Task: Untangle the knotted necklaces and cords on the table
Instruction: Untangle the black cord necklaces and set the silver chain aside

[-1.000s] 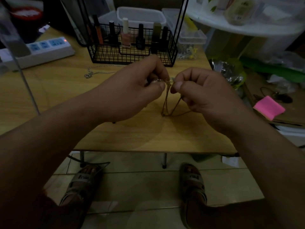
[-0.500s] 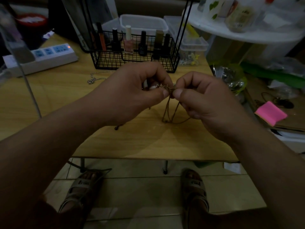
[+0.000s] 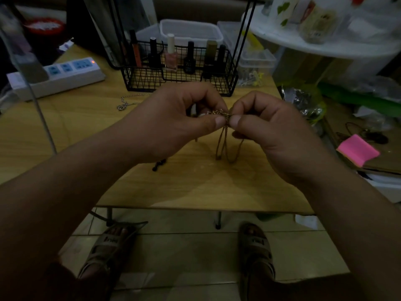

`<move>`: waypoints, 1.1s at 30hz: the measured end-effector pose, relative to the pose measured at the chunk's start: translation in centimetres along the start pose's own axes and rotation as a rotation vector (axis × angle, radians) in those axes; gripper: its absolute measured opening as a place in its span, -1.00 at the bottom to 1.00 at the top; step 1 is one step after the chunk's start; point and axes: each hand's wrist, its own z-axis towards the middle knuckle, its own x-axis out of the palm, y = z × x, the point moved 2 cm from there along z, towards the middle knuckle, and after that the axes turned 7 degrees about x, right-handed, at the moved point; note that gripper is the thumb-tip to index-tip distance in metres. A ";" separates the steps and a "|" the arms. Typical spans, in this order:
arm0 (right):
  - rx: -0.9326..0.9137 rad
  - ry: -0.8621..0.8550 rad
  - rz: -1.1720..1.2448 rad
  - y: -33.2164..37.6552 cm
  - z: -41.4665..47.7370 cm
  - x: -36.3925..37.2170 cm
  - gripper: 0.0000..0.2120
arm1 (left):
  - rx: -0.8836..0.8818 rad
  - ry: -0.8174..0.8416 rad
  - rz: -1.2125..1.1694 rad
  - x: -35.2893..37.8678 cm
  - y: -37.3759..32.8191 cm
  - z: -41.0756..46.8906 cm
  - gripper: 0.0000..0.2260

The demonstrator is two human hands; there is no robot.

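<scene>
The table's [image 3: 65, 131] wire basket [image 3: 143, 80] holds bottles [image 3: 170, 55]; left hand [image 3: 173, 120] and right hand [image 3: 273, 127] pinch the chain [image 3: 224, 137].

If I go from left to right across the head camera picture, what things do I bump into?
You meet the power strip → silver chain → left hand → knotted gold chain → right hand → pink notepad.

Dim rm, wood table [image 3: 195, 187], tiled floor [image 3: 184, 246], white shelf [image 3: 325, 49]

Left hand [image 3: 173, 123] and right hand [image 3: 274, 131] pinch a possibly knotted chain [image 3: 219, 112].
</scene>
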 end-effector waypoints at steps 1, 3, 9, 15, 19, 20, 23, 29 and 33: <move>-0.010 -0.008 -0.021 0.1 0.0 0.0 -0.97 | -0.004 -0.005 -0.007 0.0 0.0 0.0 -0.94; -0.026 -0.016 -0.054 0.1 0.0 -0.1 -0.97 | -0.018 -0.012 -0.031 0.0 0.0 0.1 -0.96; -0.062 0.004 -0.047 0.3 -0.3 -0.1 -0.94 | -0.031 0.015 -0.042 0.2 0.1 0.1 -0.93; -0.065 0.041 -0.066 0.2 -0.3 0.0 -0.92 | -0.022 0.071 -0.029 0.1 0.2 0.0 -0.83; -0.055 0.042 0.007 0.0 -0.2 0.1 -0.90 | -0.024 0.100 -0.057 0.0 0.1 -0.2 -0.85; -0.055 0.045 0.045 0.0 -0.1 0.1 -0.90 | -0.021 0.095 -0.065 0.0 0.0 -0.2 -0.89; -0.043 0.052 0.151 0.1 0.1 0.2 -0.90 | -0.016 0.060 -0.067 0.0 -0.2 -0.1 -0.96; -0.006 0.097 0.230 0.4 0.2 -0.3 -0.72 | 0.007 0.054 -0.015 -0.1 -0.1 -0.1 -0.98; -0.066 0.022 -0.256 0.8 -0.3 -0.6 -0.70 | 0.024 0.070 0.140 0.1 0.0 -0.3 -0.96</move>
